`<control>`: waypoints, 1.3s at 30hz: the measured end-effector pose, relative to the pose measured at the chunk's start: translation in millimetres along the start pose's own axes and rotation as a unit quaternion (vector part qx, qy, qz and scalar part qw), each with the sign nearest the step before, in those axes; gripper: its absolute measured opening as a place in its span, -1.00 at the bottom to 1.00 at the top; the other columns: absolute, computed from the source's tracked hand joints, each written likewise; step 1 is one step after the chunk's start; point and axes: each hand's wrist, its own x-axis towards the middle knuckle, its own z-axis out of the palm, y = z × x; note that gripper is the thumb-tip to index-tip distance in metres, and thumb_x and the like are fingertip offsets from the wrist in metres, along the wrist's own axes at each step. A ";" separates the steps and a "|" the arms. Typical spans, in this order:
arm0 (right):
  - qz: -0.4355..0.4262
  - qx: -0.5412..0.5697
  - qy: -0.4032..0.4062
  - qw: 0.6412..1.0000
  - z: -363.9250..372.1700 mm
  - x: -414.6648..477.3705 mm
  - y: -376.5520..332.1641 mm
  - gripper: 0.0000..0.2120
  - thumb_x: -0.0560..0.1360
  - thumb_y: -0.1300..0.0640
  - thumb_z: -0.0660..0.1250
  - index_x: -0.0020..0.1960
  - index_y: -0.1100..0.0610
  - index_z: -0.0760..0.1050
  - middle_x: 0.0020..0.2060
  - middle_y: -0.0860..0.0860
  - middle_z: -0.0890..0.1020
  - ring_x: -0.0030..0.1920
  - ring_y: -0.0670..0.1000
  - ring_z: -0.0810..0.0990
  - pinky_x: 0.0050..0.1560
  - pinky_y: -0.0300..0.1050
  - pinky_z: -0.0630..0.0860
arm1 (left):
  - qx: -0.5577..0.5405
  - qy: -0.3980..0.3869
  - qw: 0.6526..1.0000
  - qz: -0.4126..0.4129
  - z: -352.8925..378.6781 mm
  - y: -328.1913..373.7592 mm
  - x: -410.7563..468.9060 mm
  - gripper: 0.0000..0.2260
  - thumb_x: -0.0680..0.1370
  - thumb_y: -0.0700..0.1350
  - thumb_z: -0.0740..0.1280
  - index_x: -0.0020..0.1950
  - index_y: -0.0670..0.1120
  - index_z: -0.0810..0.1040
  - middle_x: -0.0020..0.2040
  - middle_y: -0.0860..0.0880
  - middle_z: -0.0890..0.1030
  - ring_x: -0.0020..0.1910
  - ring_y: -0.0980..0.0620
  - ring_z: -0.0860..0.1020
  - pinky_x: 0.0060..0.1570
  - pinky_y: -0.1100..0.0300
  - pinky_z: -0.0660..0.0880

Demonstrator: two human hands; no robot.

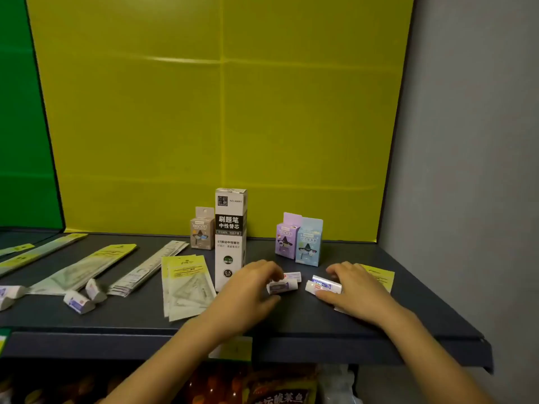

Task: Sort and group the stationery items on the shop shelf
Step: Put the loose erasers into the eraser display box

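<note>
Left hand (253, 287) pinches a purple eraser (282, 287), right hand (350, 288) a blue eraser (322, 284). Loose erasers (78, 301) wait lower left; sorting looks unfinished.

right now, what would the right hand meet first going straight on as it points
Gripping a blue-sleeved white eraser, the right hand would likely meet the purple-sleeved white eraser in the left hand.

Front strip open, back row cluttered.
Bare shelf (122, 319) along the front edge is free left of centre. Tall refill box (230, 237) stands mid-shelf, with the tan box (202, 233) just behind-left. Purple box (285, 239) and blue box (308, 243) touch each other to its right, gap between. Left hand (250, 290) gripping a purple-sleeved eraser (284, 287) and right hand (355, 293) gripping a white eraser (320, 287) fill the spot before that gap. Set-square packets (183, 287) lie flat left. Grey wall (466, 170) closes the right.
</note>
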 end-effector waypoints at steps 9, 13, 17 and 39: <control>-0.008 -0.055 -0.110 0.992 -8.3 24.3 -6.1 -0.53 0.48 -0.11 0.22 0.30 0.13 0.38 0.25 0.12 0.43 0.20 0.10 0.45 0.12 -0.03 0.41 | 0.114 -0.175 0.976 -0.064 25.0 -16.5 66.8 -0.58 0.50 -0.01 0.25 0.30 -0.18 0.37 0.29 -0.18 0.44 0.27 -0.14 0.39 0.24 0.04 0.37; -0.006 -0.014 -0.155 0.988 -9.7 31.1 -7.2 -0.51 0.49 -0.05 0.24 0.31 0.20 0.31 0.27 0.17 0.38 0.23 0.14 0.42 0.05 -0.09 0.34 | 0.115 -0.189 0.972 -0.079 26.1 -16.8 72.2 -0.57 0.48 0.00 0.30 0.27 -0.18 0.40 0.22 -0.17 0.45 0.19 -0.13 0.43 0.17 0.07 0.38; -0.014 -0.008 -0.176 0.984 -7.6 36.3 -10.1 -0.54 0.53 -0.01 0.21 0.32 0.21 0.25 0.30 0.17 0.40 0.26 0.13 0.42 0.11 -0.05 0.38 | 0.070 -0.223 0.964 -0.126 22.9 -12.5 75.7 -0.54 0.46 0.02 0.33 0.28 -0.17 0.37 0.24 -0.17 0.47 0.17 -0.12 0.48 0.14 0.06 0.43; -0.102 0.339 0.029 0.935 -36.1 4.5 8.5 -0.78 0.55 0.05 0.21 0.09 0.18 0.36 -0.17 -0.08 0.46 -0.21 -0.14 0.42 -0.23 -0.25 0.35 | -0.061 -0.093 0.992 -0.056 -13.3 21.4 38.4 -0.80 0.55 -0.06 0.25 0.00 -0.13 0.28 -0.06 -0.15 0.59 -0.21 -0.03 0.59 -0.17 0.05 0.52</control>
